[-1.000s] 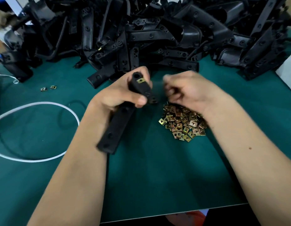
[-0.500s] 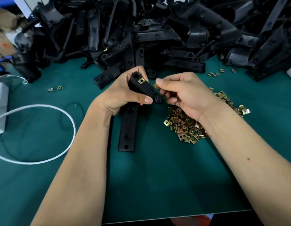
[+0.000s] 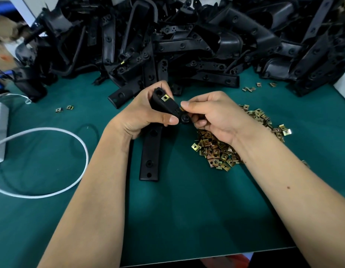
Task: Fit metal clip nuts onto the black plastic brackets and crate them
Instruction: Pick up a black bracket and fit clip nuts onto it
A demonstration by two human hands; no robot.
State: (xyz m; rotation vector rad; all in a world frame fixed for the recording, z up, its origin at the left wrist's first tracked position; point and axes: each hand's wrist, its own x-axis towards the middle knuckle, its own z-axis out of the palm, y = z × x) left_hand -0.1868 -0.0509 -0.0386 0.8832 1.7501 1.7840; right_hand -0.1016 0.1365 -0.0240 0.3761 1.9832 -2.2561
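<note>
Above the heap of brass-coloured square metal clip nuts [image 3: 222, 151] on the green mat [image 3: 187, 219], the left hand [image 3: 144, 115] grips a long black plastic bracket [image 3: 151, 149] while the right hand [image 3: 212, 115] pinches a small clip nut [image 3: 181, 108] against its edge, fingers curled.

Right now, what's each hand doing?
Left hand: grips the black bracket.
Right hand: pinches a clip nut against the bracket.

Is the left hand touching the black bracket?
Touching. The head view shows the left hand wrapped around the bracket, thumb pressed across its front.
</note>
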